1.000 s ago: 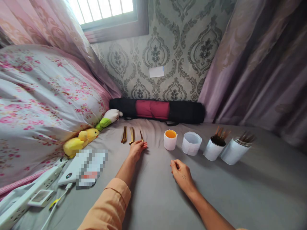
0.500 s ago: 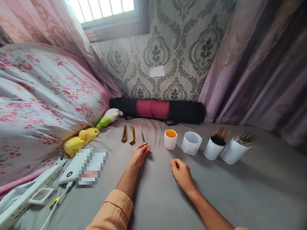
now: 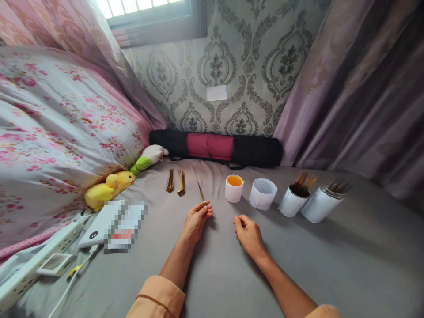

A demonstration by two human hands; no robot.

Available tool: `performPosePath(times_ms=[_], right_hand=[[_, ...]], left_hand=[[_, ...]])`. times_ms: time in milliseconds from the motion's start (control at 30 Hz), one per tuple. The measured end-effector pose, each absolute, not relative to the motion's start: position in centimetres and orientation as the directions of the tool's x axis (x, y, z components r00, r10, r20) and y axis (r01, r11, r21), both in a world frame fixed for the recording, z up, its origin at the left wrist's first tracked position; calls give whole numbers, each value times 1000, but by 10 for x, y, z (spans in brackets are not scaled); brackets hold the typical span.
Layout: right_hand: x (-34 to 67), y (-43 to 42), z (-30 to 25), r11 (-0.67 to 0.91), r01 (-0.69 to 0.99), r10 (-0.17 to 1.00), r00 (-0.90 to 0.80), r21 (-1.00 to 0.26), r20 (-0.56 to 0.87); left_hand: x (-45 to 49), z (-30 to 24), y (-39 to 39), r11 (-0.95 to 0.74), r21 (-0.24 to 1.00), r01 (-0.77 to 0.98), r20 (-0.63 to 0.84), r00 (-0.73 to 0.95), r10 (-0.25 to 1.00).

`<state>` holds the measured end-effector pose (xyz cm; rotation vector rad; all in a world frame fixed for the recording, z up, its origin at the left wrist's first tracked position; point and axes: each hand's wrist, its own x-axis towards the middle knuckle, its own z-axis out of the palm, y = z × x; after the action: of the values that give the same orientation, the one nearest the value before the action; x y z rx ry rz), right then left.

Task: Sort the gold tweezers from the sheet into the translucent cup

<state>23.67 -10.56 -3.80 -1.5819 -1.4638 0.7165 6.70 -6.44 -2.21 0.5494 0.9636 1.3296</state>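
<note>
My left hand (image 3: 198, 218) pinches a thin golden tweezer (image 3: 201, 193) that points up and away from me, just above the grey sheet. Two more golden tweezers (image 3: 176, 181) lie on the sheet to its left. My right hand (image 3: 247, 230) rests on the sheet with its fingers curled loosely; nothing shows in it. Beyond the hands stands a row of white cups: one with an orange inside (image 3: 233, 188), one empty (image 3: 263, 193), and two holding several thin tools (image 3: 292, 196) (image 3: 320, 202).
A black and red roll bag (image 3: 215, 147) lies along the patterned wall. A floral duvet (image 3: 53, 128), yellow and green plush toys (image 3: 106, 191), a power bank (image 3: 96, 224) and a power strip (image 3: 29, 260) fill the left side. Purple curtains hang on the right.
My left hand picked one tweezer up from beside the other two and drew it back toward me and to the right. The right hand stayed in place.
</note>
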Motion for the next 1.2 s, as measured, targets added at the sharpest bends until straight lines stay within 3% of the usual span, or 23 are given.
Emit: performPosePath(times_ms=[633,1200], right_hand=[[237,-108,-33,38,445,989,115,-895,99],[239,-108,-29,8,256,997,71,-967,27]], left_hand=[[93,-20,-107,144,881,-451,-151,23,988],[105,-20,-122,57,978,-200,-65,-34,997]])
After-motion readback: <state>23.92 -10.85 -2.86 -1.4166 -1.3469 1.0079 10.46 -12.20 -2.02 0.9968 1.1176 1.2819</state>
